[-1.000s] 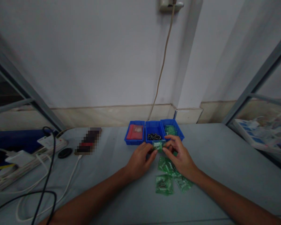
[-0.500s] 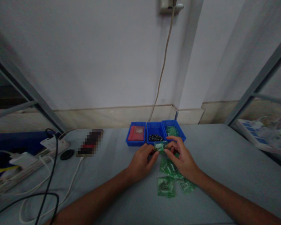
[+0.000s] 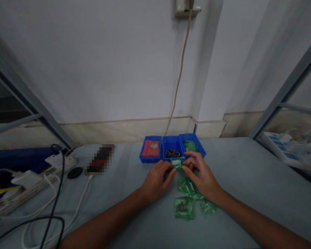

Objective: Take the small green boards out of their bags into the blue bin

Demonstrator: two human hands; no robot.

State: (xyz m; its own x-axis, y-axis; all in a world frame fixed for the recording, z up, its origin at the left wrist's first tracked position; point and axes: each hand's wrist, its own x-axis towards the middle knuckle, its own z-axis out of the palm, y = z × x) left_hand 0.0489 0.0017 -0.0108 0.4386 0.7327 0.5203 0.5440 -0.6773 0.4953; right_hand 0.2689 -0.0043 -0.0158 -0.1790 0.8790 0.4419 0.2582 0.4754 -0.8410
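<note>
Between my two hands is a small green plastic bag (image 3: 176, 163), held just in front of the blue bins. My left hand (image 3: 157, 181) pinches its left side between thumb and fingers. On its right side, my right hand (image 3: 200, 176) grips the edge with thumb and fingertips. What the held bag contains is too small to make out. Below the hands lie more green bags: one (image 3: 187, 185) partly under my right hand, another (image 3: 184, 208) nearer me with small dark pieces inside, and a third (image 3: 206, 206) beside my right wrist.
Three blue bins stand in a row: the left bin (image 3: 150, 159) holds red bags, the middle bin (image 3: 171, 140) small black-and-silver parts, the right bin (image 3: 202, 151) green bags. Leftward lie a phone (image 3: 100, 159), a black disc (image 3: 75, 172), a power strip (image 3: 32, 186) and loose cables.
Both hands keep their hold on the green bag in nearly the same place. The whole view has shifted very slightly; nothing else visibly differs.
</note>
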